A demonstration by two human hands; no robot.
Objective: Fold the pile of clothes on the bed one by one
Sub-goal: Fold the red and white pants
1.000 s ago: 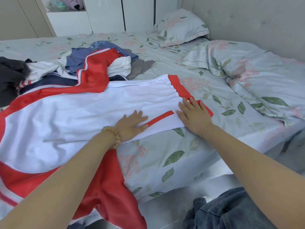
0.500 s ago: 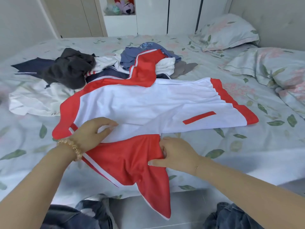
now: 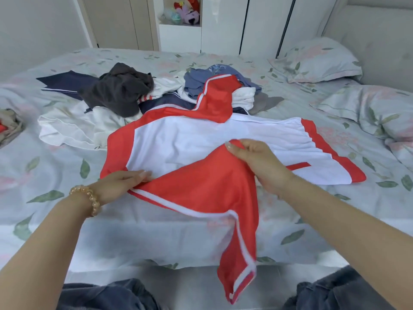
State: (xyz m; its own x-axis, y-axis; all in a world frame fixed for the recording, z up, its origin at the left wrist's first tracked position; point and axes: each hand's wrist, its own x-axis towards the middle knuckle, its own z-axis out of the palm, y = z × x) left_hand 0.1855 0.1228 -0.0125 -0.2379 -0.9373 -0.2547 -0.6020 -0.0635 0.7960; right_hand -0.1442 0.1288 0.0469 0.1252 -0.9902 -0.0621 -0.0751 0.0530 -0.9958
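**Red sleeve being folded across a white jacket on the bed**

Red and white make up the jacket (image 3: 214, 142), which lies spread flat near the front edge of the bed (image 3: 55, 175), its white body facing up with red at the shoulders and hem. Half a second ago the near red sleeve (image 3: 212, 193) hung down over the bed's edge, bunched in the right hand; now that hand has lifted its upper part up and onto the white body. This looks like the first fold of this garment, with the far sleeve and the body folds still to come.

The right hand (image 3: 261, 162) has its fingers and thumb curled round a fold of the red sleeve, holding it just above the white fabric. The left hand (image 3: 118, 184), wearing a bead bracelet (image 3: 89, 198), lies with fingers nearly straight, pressing the jacket down at the shoulder where the sleeve begins. The sleeve's cuff end, edged with a white stripe, dangles off the bed.

Behind the jacket sits the unfolded pile of clothes (image 3: 138, 92): dark grey, navy, blue and white pieces. The jacket's far red sleeve drapes up onto it.
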